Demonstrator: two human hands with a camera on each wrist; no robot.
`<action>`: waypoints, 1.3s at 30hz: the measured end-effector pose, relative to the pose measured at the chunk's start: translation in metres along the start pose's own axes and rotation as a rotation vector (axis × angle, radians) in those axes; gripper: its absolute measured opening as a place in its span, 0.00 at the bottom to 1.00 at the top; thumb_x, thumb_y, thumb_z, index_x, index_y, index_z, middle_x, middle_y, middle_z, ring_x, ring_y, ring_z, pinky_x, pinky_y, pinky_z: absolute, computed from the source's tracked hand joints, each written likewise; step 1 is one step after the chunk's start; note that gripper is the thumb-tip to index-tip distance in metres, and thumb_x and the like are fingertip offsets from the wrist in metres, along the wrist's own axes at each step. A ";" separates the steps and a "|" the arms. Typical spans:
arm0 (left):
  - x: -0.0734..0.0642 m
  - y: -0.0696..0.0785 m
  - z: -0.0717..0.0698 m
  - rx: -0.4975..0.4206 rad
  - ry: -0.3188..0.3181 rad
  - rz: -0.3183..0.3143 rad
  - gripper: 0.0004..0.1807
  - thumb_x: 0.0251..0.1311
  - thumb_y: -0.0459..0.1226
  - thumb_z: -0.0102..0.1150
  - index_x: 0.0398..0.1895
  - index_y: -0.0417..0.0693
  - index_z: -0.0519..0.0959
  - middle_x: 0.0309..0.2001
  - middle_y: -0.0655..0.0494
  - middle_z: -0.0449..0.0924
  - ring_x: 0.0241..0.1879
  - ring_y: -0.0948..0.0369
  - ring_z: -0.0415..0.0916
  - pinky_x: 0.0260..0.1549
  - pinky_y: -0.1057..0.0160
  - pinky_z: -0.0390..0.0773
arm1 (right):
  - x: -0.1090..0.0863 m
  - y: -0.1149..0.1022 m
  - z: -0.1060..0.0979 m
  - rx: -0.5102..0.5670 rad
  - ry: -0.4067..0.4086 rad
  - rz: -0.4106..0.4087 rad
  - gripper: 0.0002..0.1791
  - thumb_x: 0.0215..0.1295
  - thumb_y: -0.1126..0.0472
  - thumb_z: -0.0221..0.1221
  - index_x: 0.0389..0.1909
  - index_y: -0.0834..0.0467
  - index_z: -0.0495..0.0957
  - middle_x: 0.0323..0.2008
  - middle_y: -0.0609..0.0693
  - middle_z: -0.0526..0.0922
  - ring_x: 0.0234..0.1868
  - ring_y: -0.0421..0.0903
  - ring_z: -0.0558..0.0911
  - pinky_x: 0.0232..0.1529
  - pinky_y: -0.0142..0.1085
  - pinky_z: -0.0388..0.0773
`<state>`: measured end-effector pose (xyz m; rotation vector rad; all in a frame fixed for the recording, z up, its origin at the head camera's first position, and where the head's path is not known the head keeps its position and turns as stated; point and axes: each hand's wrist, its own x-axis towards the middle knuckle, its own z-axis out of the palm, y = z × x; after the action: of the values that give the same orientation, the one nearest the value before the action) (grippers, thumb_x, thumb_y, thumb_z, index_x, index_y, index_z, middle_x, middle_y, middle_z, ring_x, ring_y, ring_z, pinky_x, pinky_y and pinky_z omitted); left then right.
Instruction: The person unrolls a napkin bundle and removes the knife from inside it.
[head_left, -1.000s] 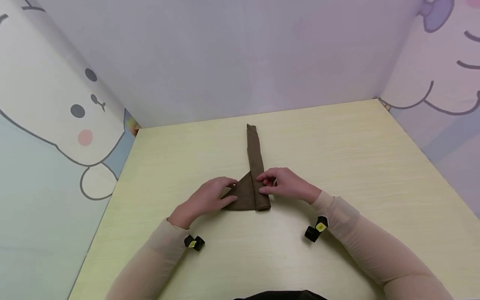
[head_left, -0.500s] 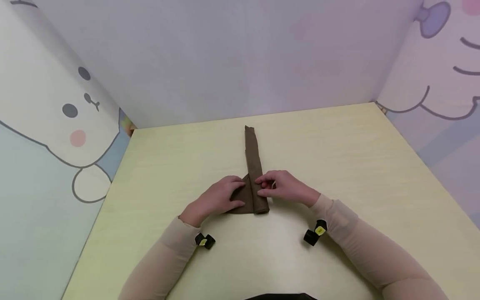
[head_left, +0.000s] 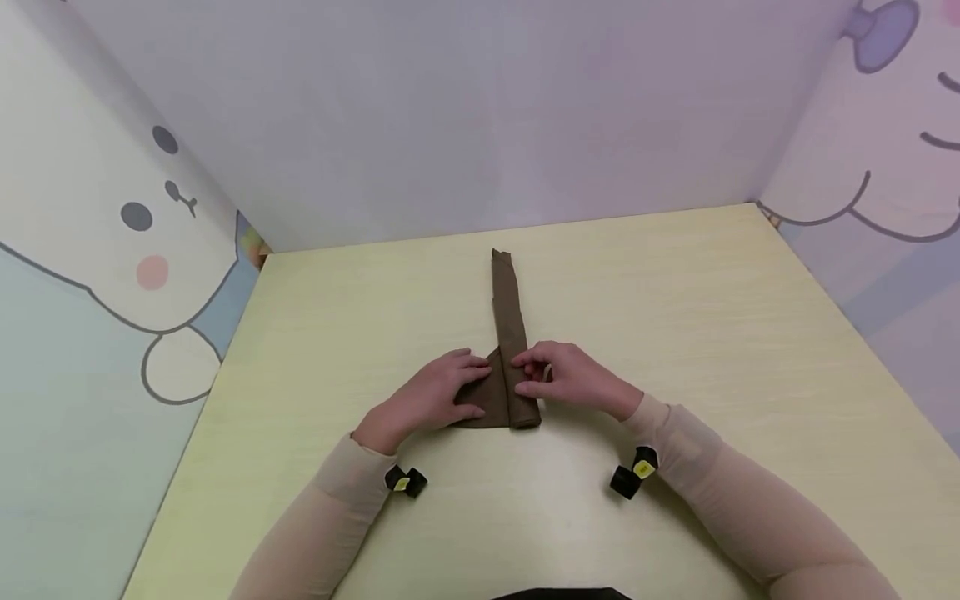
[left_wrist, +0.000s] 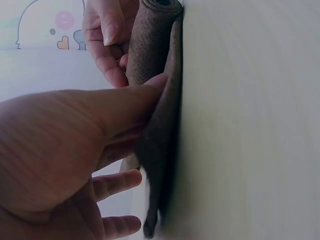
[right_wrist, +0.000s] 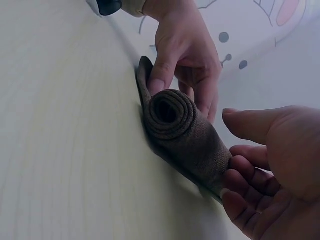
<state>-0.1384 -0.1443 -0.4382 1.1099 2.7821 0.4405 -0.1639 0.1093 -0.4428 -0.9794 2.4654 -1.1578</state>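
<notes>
A brown cloth [head_left: 508, 308] lies on the table, rolled into a narrow tube that points away from me. A flat triangular flap [head_left: 491, 400] spreads from the left of its near end. My left hand [head_left: 427, 396] rests over this flap, its thumb on the fabric near the roll and its other fingers fairly straight. At the roll's right side is my right hand [head_left: 573, 377]; its bent fingers touch the fabric while its thumb stands off in the right wrist view. Spiral layers show at the roll's near end [right_wrist: 170, 115]. The flap's outer corner is partly hidden under my left hand.
The pale wooden table [head_left: 637, 283] ends at a plain wall [head_left: 480, 125] behind. Side panels with cartoon animals [head_left: 153, 275] stand left and right. A small black camera [head_left: 405, 482] sits on each wrist.
My left hand has shifted right over the flap, closer to the roll, and covers more of it. My right hand stays nearly in place at the roll. The head view has shifted slightly.
</notes>
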 end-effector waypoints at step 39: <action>-0.008 -0.003 -0.005 0.044 -0.125 -0.103 0.37 0.51 0.57 0.59 0.64 0.55 0.67 0.66 0.67 0.58 0.69 0.54 0.43 0.56 0.39 0.53 | -0.007 -0.001 0.013 -0.219 -0.012 -0.001 0.50 0.53 0.34 0.57 0.69 0.58 0.53 0.71 0.52 0.45 0.69 0.47 0.48 0.61 0.45 0.57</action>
<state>-0.1356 -0.1530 -0.4345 0.9610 2.7361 0.2903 -0.1523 0.1059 -0.4508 -1.0410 2.6230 -0.8929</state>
